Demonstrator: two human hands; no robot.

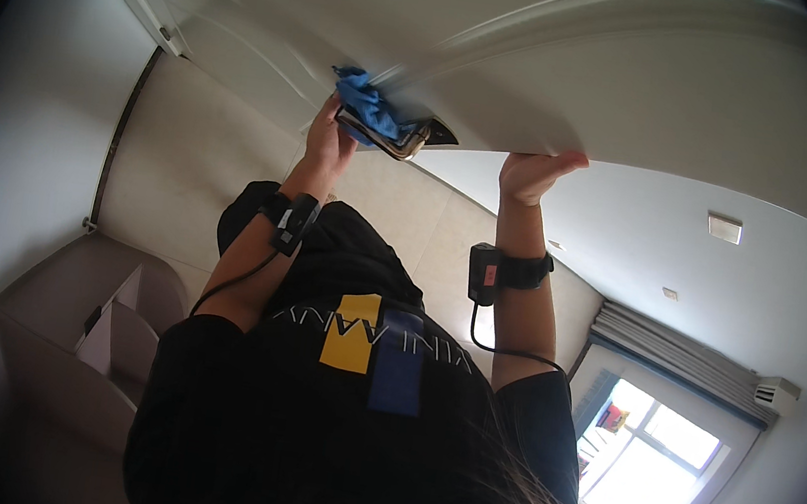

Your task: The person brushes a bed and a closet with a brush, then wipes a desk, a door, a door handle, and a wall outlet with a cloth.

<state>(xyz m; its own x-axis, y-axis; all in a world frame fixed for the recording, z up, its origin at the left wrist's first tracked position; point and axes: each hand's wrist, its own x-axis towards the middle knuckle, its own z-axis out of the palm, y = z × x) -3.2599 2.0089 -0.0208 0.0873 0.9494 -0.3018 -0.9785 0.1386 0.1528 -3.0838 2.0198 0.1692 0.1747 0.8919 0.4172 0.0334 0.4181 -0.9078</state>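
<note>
Head view looks up from below at a person in a black shirt (345,396) with a yellow patch and a blue patch on it; strands of hair cross the lower right corner. Both forearms rise from the shirt toward a white panel (645,90) that fills the top of the picture. Each wrist wears a black band with a small black box and a thin cable running down the arm.

At the picture's left, the left hand (329,138) has its grip closed around a blue cloth (369,107), pressing it against a shiny metal handle (387,137) fixed to the white panel. The cloth is bunched on top of the handle and covers most of it; only the lower metal edge and a dark recess beside it show. The cloth looks slightly blurred.

To the right, well apart from the cloth, the right hand (534,172) has its grip curled over the lower edge of the panel, fingers hooked on it and nothing else held.

Farther off, a beige shelf unit (91,335) with white dividers stands at lower left against a pale wall. A window (651,454) with a grey blind above it glows at lower right, and a square ceiling light (724,227) sits beyond the panel.
</note>
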